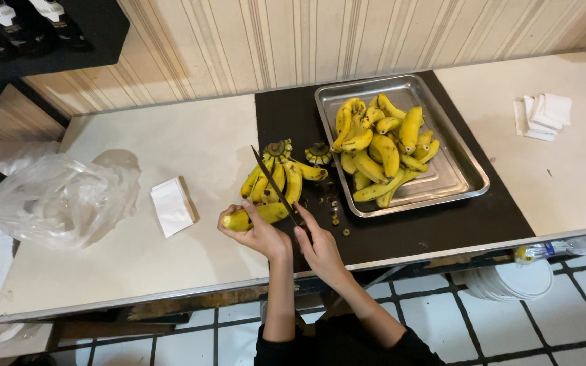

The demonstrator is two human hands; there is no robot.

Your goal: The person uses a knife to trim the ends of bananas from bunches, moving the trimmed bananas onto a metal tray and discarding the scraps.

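Two hands at the bench's (137, 257) front edge, both busy on a bunch (276, 183) of yellow bananas. Left hand (259, 234) is closed around the lowest banana (256, 217), which lies sideways on the bench, still joined to or touching the bunch; I cannot tell which. Right hand (317, 247) is closed on the handle of a knife (272, 183), index finger stretched along the spine. The dark blade runs up and away from the hand, lying across the bunch toward its green crown.

The bunch sits where the pale bench top meets a black mat (401, 230). A cut crown piece (319, 154) lies just beside it on the mat, with small dark trimmings scattered between the bunch and a steel tray (459, 173). The tray holds a heap of loose bananas (381, 149).

Step in hand, as I judge it: separating bananas from the bunch, with single ones going to the tray. The blade looks placed for a cut near the stems. The next move calls for a firm hold on the banana, fingers kept clear of the edge, and a short controlled cut at the stem, not into the flesh.

Also present: a clear plastic bag (55, 200) at far left, a folded white cloth (171, 207) near it, and stacked white cloths (542, 115) at far right.
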